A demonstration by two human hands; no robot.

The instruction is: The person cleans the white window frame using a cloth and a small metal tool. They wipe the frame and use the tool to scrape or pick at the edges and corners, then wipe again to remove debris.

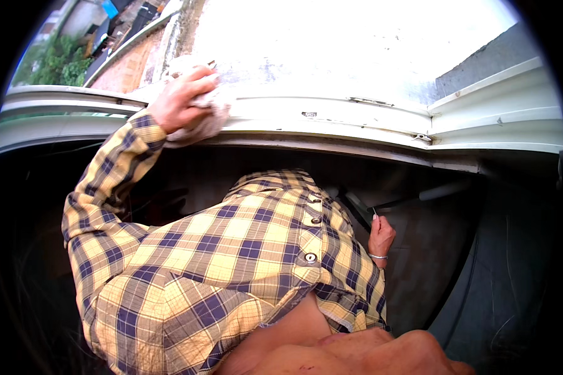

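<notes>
At the upper left, my left hand (180, 105) grips a crumpled pale cloth (206, 119). The cloth lies against the white window frame (319, 112) and hangs over its inner edge. Lower and to the right, my right hand (381, 239) hangs beside my body, with a bracelet at the wrist. Its fingers are curled, and a thin light piece shows at the thumb tip. Whether the hand holds that piece is unclear. A plaid shirt (234, 234) covers my torso between the two hands.
Outside the frame lies a bright, worn ledge (309, 56), with a brick surface (131, 61) and green plants (61, 61) farther left. A raised side section of frame (497, 112) stands at right. Dim, blurred bars (443, 191) lie beyond my right hand.
</notes>
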